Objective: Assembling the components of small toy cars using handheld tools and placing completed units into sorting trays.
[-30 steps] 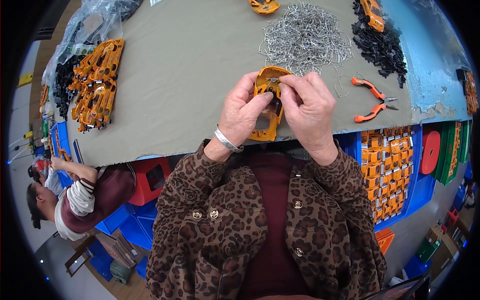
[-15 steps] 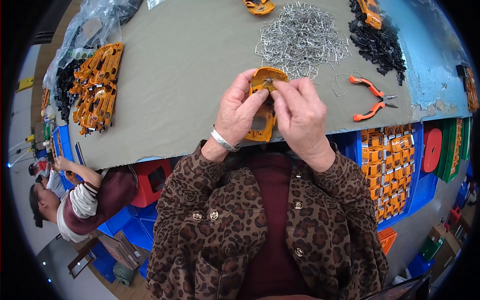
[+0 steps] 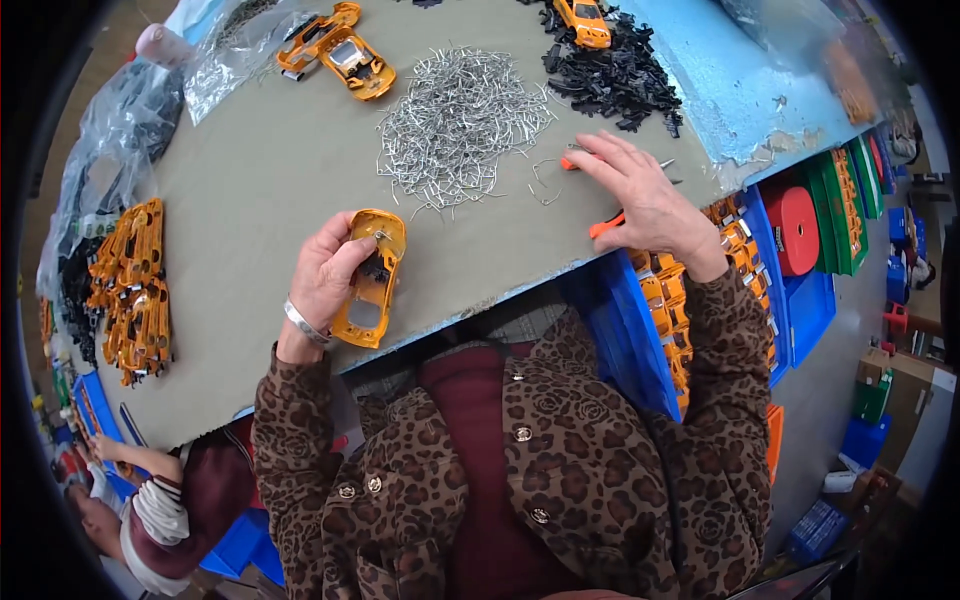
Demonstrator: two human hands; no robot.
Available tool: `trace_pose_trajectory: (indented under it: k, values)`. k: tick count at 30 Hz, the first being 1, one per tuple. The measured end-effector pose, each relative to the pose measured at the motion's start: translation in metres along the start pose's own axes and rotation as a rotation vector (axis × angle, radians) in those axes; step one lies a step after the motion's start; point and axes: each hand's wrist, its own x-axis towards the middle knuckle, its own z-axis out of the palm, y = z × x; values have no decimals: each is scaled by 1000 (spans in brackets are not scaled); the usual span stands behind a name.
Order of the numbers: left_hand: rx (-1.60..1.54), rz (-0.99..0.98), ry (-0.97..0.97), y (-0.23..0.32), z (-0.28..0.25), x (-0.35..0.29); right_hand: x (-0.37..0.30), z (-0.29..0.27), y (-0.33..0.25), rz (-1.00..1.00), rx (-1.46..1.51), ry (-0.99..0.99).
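Note:
My left hand [image 3: 322, 272] grips an orange toy car body shell [image 3: 374, 285], its hollow inside facing up and the thumb pressed in near its far end. A bit of metal wire shows beside that thumb. My right hand [image 3: 648, 208] is over the orange-handled pliers [image 3: 606, 227] near the table's right edge. Its fingers are stretched out and apart, hiding most of the tool; parts of the handles and the tip stick out. Whether the fingers touch the handles is hard to see. Beyond both hands lies a heap of bent metal wires [image 3: 460, 128].
Black plastic parts [image 3: 622, 80] with an orange toy car [image 3: 584, 22] on top lie far right. Further shells [image 3: 362, 68] rest behind the wires. Stacked orange shells [image 3: 130, 290] stand left. A blue crate [image 3: 640, 335] of orange pieces is below the table edge. Another person [image 3: 160, 510] sits left.
My hands have parted: the right left the shell and moved right, over the pliers. The left keeps the shell. The whole view has shifted and turned.

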Motion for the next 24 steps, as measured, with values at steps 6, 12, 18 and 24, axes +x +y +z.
trace_pose_trajectory:
  k: [6, 12, 18, 24]
  values:
    - [167, -143, -67, 3, -9, 4, 8, -4, 24, -162, 93, -144]
    - [209, -100, -237, 1, -12, 21, 19, -27, 8, -39, 983, 347]
    - [102, -223, -330, 4, -14, 20, 98, 19, -61, -337, 2001, 243]
    - [120, -178, -345, -3, -15, 24, 135, 60, -88, -533, 2061, -144]
